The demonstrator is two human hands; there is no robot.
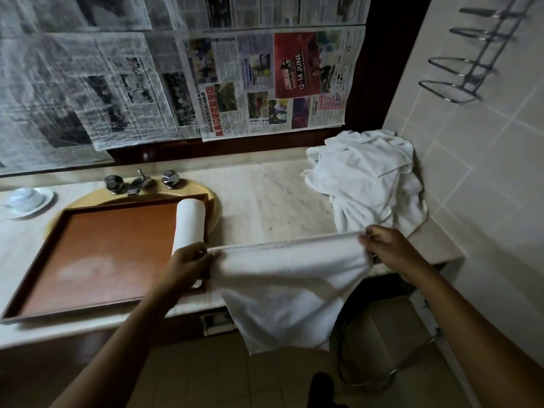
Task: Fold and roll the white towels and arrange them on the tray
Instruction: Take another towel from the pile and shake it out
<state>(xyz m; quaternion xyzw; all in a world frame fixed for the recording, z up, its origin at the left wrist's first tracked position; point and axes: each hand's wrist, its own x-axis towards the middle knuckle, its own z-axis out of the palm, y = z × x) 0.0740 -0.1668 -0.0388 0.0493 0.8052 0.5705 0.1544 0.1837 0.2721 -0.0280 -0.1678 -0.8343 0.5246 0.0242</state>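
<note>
While a rolled towel (188,225) lies in the tray (103,245), my left grip (188,262) and right grip (388,248) each pinch a top corner of a hanging towel (288,278).

Light: dim, warm, indoor.
Brightest area: the white towel (288,275) at centre, slightly soft.
Glare: pale sheen on the tray (85,269) bottom.
Shadow: deep under the counter (265,201) edge; floor (235,378) murky.
Blur: newspaper sheets (73,92) at left and wall rack (459,69) at right, both smeared.
Edges: wide-angle bowing — the counter line curves.
</note>
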